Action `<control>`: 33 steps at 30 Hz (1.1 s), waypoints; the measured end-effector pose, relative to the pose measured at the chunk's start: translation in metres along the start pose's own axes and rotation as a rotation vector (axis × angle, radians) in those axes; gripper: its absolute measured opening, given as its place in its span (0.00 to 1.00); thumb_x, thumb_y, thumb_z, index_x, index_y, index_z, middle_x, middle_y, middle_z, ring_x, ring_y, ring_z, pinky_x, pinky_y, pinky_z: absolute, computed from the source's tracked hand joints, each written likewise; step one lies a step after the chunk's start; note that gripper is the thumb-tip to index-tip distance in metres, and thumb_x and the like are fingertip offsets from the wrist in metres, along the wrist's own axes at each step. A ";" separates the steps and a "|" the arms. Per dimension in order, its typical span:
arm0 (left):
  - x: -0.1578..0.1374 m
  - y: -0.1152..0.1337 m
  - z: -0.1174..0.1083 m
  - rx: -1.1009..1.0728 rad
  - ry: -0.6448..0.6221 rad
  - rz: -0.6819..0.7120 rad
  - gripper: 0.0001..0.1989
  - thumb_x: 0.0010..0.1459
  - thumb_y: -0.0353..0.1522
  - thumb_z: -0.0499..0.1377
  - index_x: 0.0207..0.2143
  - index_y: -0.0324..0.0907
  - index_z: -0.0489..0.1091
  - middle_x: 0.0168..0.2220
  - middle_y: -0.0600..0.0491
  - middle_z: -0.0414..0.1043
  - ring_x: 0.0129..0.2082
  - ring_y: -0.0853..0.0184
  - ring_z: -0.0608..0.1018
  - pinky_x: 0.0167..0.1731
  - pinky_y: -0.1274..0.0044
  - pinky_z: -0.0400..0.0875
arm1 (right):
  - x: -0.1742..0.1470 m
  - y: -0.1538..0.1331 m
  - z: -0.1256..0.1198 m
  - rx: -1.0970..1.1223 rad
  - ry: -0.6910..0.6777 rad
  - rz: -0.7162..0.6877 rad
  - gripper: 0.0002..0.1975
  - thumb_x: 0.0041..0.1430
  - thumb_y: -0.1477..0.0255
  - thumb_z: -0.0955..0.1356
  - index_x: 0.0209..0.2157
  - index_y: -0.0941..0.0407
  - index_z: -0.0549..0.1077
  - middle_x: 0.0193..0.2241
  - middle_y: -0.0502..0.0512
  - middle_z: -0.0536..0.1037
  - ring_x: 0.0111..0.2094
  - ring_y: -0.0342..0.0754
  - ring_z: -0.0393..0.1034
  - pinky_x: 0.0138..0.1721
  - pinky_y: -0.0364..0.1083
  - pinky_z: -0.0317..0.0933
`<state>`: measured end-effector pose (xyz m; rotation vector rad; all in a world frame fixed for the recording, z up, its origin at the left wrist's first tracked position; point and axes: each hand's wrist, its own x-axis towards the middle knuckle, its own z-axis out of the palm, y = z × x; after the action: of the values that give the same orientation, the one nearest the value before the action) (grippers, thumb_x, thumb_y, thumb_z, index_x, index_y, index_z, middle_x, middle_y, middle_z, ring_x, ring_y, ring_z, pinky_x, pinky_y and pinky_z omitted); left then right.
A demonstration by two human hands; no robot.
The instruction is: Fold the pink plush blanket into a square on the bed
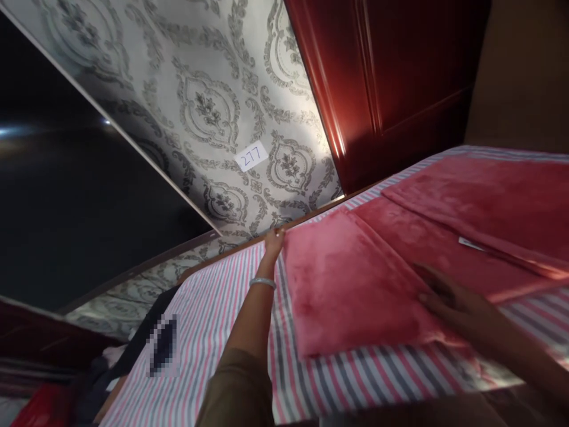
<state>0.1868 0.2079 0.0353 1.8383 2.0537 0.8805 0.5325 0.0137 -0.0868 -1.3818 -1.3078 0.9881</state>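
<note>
A folded red plush blanket (355, 279) lies across a bed with a pink, white and grey striped sheet (208, 332). My left hand (273, 244), with a silver bangle on the wrist, pinches the blanket's far left corner near the bed's far edge. My right hand (444, 296) rests flat, fingers spread, on the blanket's near right part. A small white tag (469, 243) shows on the red fabric further right.
Grey damask wallpaper with a paper label reading 277 (251, 156) runs behind the bed. A dark red wooden door (386, 77) stands at upper right. A dark screen (66, 196) fills the left. Dark and red items (40, 403) lie at lower left beside the bed.
</note>
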 end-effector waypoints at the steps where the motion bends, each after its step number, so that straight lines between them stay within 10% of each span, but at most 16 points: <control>1: -0.013 -0.011 -0.010 -0.059 -0.041 -0.081 0.19 0.65 0.40 0.59 0.53 0.39 0.69 0.52 0.47 0.72 0.48 0.60 0.77 0.48 0.63 0.75 | -0.001 -0.003 -0.003 -0.047 0.014 -0.027 0.40 0.47 0.44 0.66 0.59 0.47 0.65 0.52 0.60 0.77 0.52 0.66 0.73 0.51 0.63 0.71; 7: -0.105 -0.041 -0.027 -0.476 -0.330 -0.334 0.20 0.67 0.46 0.53 0.42 0.38 0.70 0.31 0.51 0.74 0.28 0.68 0.77 0.32 0.72 0.75 | -0.018 -0.034 -0.009 -0.388 0.203 -0.412 0.27 0.57 0.47 0.59 0.57 0.36 0.68 0.52 0.57 0.75 0.56 0.70 0.66 0.59 0.69 0.60; 18: -0.189 -0.032 -0.014 -0.555 -0.340 -0.291 0.28 0.51 0.56 0.63 0.35 0.39 0.70 0.23 0.54 0.70 0.21 0.68 0.73 0.22 0.77 0.65 | -0.045 -0.047 0.096 -0.496 -0.210 -0.718 0.28 0.61 0.61 0.63 0.61 0.54 0.68 0.61 0.63 0.68 0.63 0.62 0.61 0.62 0.65 0.58; 29: -0.244 -0.019 -0.014 0.003 -0.147 -0.177 0.21 0.58 0.52 0.58 0.28 0.43 0.68 0.32 0.42 0.76 0.36 0.53 0.78 0.34 0.69 0.66 | -0.008 -0.056 0.092 -0.423 -0.303 -0.630 0.29 0.62 0.56 0.61 0.57 0.57 0.73 0.59 0.65 0.72 0.60 0.62 0.65 0.63 0.61 0.58; 33: -0.272 -0.014 -0.014 -0.113 -0.084 -0.120 0.29 0.56 0.49 0.60 0.52 0.38 0.68 0.43 0.40 0.78 0.43 0.51 0.79 0.41 0.68 0.69 | 0.048 -0.082 0.093 -0.436 -0.301 -0.540 0.30 0.59 0.60 0.63 0.59 0.60 0.71 0.59 0.67 0.71 0.60 0.60 0.66 0.63 0.55 0.58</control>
<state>0.2153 -0.0575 -0.0181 1.6463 1.9972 0.8544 0.4294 0.0687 -0.0242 -1.1046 -2.0788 0.5671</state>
